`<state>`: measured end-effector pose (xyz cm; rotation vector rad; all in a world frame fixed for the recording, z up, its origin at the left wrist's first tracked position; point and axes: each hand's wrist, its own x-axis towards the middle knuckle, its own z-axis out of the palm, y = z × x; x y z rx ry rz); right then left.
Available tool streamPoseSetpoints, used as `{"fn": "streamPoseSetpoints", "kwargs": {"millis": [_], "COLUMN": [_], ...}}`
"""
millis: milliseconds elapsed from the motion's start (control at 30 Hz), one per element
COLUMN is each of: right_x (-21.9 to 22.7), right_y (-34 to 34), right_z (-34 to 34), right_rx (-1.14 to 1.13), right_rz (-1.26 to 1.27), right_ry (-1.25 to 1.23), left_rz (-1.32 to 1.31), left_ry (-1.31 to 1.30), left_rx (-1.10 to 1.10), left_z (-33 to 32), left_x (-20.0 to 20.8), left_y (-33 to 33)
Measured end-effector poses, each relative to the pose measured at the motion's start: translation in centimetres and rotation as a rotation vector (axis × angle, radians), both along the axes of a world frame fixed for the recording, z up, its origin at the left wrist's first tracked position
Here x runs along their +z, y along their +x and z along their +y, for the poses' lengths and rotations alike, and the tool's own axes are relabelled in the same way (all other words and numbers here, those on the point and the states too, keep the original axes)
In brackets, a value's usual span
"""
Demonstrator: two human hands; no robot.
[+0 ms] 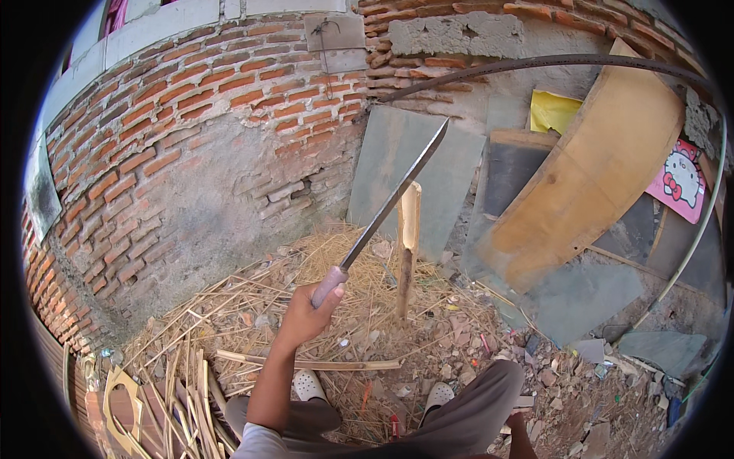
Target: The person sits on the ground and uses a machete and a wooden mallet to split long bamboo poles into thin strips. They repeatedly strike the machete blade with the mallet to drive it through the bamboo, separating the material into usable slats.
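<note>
My left hand (307, 315) is closed round the pale pinkish handle of a machete (394, 196). Its long dark blade slants up and to the right, its tip in front of a grey-green sheet. Just right of the blade, a wooden stake (405, 275) stands upright in the straw and rubble; its upper part is pale and bare, its lower part darker. Whether the blade touches the stake I cannot tell. Low on the right, my right hand (515, 418) is beside my knee, partly hidden, near a small pale block (524, 402); its fingers do not show clearly.
Split sticks (191, 405) lie heaped at lower left, and a longer split piece (306, 364) crosses the ground before my feet. A brick wall (206, 84) closes the left and back. Leaning boards (589, 168), a curved dark pole (535, 67) and broken sheets (585, 302) stand at right.
</note>
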<state>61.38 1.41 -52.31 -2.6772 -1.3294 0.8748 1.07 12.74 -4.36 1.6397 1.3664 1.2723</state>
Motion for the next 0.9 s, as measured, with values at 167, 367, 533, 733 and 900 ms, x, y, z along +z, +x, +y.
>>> {"fn": "streamPoseSetpoints", "kwargs": {"millis": [167,367,533,733,900], "right_x": [-3.8,-3.5,-1.2,28.3,51.8], "right_y": [-12.9,-17.1,-13.1,-9.7,-14.1], "right_z": [-9.0,-12.1,-9.5,-0.9,-1.5], "right_rx": [-0.143,-0.27,-0.344,-0.113,0.074], "right_rz": [0.02,0.087,0.175,0.032,0.085], "right_ry": [-0.113,0.065,0.617,0.954,1.396], "left_rz": [-0.036,-0.096,-0.133,-0.052,0.005], "left_ry": [-0.041,0.0,0.092,0.252,0.206], "left_rx": [0.074,0.122,0.134,0.102,0.13], "left_z": [-0.8,-1.3,-2.0,-3.6,-4.8], "left_x": [1.1,-2.4,-4.7,-5.0,-4.4], "left_y": [0.5,3.2,5.9,7.0,6.3]}}
